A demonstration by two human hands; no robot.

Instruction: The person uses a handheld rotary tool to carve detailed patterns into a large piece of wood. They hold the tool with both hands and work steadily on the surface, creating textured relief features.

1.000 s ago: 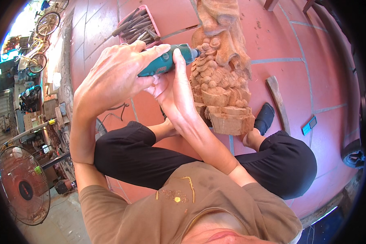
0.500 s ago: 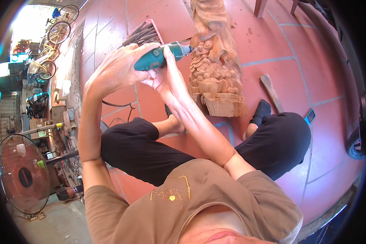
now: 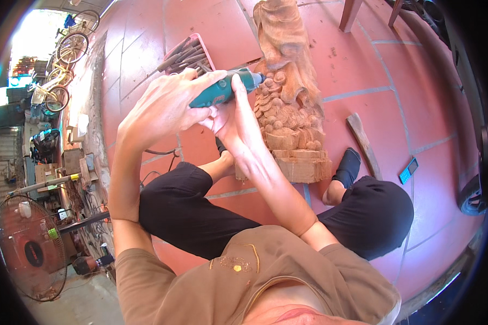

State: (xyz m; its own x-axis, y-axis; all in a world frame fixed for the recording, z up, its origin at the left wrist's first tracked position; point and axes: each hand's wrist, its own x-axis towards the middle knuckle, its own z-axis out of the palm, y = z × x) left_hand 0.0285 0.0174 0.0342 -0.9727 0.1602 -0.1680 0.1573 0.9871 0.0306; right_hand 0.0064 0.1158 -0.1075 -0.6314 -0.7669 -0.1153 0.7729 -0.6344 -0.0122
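I judged the shaping of the wooden carving point(image 3: 290, 111) well advanced: the folds in its upper part looked smooth, and below them a heap of small rounded and disc-like shapes stood out clearly. Fine work along that heap seemed to me the part left. The block at the carving's near end was plain and rough-faced, and I could not tell whether it needed more cutting.

The power tool point(image 3: 217, 93) was just left of the carving, its nose aimed at the carving's left edge, by the upper end of the heap. I could not tell whether the tip touched the wood. I had the left hand point(image 3: 165, 103) clamped over the back of the tool's body and the right hand point(image 3: 229, 116) gripping it from below, thumb against its side near the nose. The carving itself was in neither grip; it lay beyond the tool's nose.

Farther left of the carving sat a pink tray point(image 3: 205, 50) of slim tools point(image 3: 187, 57); right of the carving lay a stick point(image 3: 364, 145) and, farther out, a phone point(image 3: 409, 170).
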